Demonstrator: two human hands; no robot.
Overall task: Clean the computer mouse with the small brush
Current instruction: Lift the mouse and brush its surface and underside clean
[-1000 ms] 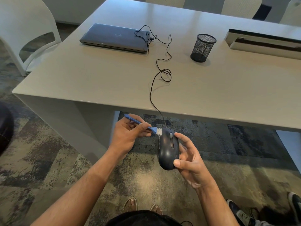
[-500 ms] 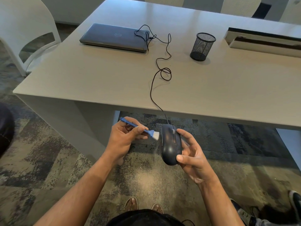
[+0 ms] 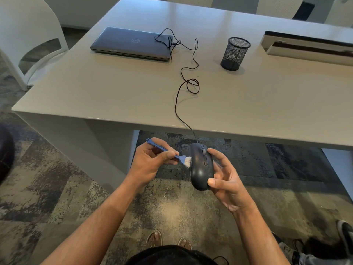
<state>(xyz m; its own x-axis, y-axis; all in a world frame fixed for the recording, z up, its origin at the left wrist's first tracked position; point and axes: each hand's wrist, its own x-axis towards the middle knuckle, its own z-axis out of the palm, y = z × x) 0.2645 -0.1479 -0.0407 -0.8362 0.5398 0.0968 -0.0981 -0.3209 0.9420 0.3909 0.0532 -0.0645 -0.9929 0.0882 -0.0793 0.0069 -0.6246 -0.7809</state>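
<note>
1. Right hand [image 3: 227,180] grips the mouse [image 3: 201,166], thumb on its near end and fingers curled behind, held off the table's [image 3: 114,92] near edge.
2. Left hand [image 3: 150,161] pinches the blue brush [image 3: 168,153] by the handle.
3. Bristles look to be touching the mouse's left side; contact is hard to confirm.
4. Cable [image 3: 179,96] runs from the mouse up over the table to the laptop [image 3: 131,43].

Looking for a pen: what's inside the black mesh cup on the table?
Through the mesh cup only its dark base shows, and nothing sticks out above the rim. The bottom is too dark to rule out something small lying flat.
</note>
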